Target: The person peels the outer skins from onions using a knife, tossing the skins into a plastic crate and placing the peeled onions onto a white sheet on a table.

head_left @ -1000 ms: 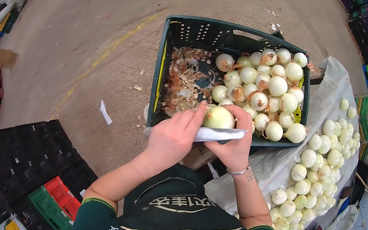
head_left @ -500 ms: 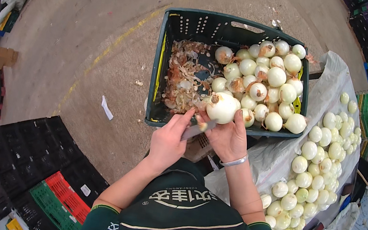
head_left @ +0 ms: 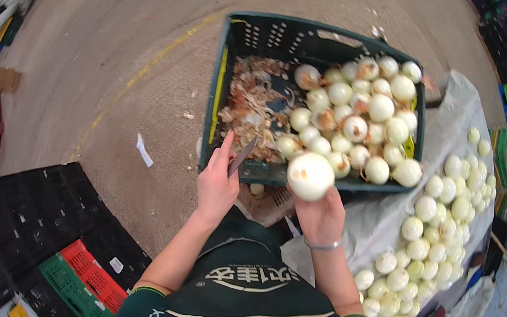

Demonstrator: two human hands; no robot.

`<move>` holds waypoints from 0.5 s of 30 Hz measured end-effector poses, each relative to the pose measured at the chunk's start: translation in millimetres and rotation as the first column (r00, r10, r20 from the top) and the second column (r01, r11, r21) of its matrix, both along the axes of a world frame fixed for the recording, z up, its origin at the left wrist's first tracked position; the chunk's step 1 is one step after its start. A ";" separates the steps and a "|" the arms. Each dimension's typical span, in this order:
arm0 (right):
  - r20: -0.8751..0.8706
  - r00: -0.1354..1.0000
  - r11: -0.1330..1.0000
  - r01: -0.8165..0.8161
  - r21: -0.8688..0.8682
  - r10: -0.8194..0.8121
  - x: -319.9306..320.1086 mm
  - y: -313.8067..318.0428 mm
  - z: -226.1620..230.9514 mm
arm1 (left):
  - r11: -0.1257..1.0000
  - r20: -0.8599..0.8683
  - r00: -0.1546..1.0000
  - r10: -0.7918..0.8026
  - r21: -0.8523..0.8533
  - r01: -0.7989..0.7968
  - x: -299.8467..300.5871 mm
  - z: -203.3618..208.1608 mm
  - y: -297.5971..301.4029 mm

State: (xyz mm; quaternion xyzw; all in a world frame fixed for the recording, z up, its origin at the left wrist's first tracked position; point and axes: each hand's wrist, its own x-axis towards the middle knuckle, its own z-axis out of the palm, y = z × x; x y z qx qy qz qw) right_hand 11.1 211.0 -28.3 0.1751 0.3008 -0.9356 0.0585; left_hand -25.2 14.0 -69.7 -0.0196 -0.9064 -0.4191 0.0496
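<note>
My left hand (head_left: 217, 179) is closed on a knife (head_left: 242, 155), its short blade pointing up and to the right over the crate's near edge. In my right hand (head_left: 322, 221), a large peeled white onion (head_left: 311, 178) is held up, with a small brownish spot on its face. Both hands are at the near side of a dark green plastic crate (head_left: 327, 31). On the crate's right lie many onions (head_left: 381, 107), some with bits of brown skin; on its left is a heap of onion skins (head_left: 253, 115).
To the right, a pale plastic sheet (head_left: 464, 102) bears a large pile of peeled onions (head_left: 427, 252). Black crates (head_left: 39, 211), with a red crate (head_left: 93, 272) and a green crate (head_left: 73, 292), stand at the lower left. A white scrap (head_left: 144, 150) lies on the floor.
My hands have drawn apart: the left with the knife has moved left, away from the onion. The right has brought the onion nearer to me and turned it.
</note>
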 end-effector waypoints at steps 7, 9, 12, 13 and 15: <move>-0.125 0.987 0.293 0.150 0.944 -0.104 35.3 147.0 -12.1 | 0.853 0.582 0.753 -0.306 0.519 -0.055 41.6 -12.7 13.7; -0.074 0.889 0.028 0.097 0.995 -0.452 50.1 247.3 16.3 | 0.921 0.653 0.717 -0.244 0.388 -0.040 72.4 -34.7 -14.4; -0.494 0.752 -0.796 -0.066 0.602 -0.436 114.5 460.5 27.4 | 0.931 0.705 0.651 -0.280 0.364 0.006 97.4 -35.9 -6.9; -0.522 0.672 -0.819 -0.232 0.525 -0.525 162.6 551.4 17.8 | 0.937 0.717 0.635 -0.287 0.347 0.032 101.8 -32.3 -4.1; -0.213 0.637 -0.642 -0.579 0.503 -0.741 224.6 623.0 16.2 | 0.913 0.641 0.651 -0.407 0.298 0.277 88.8 -16.6 9.2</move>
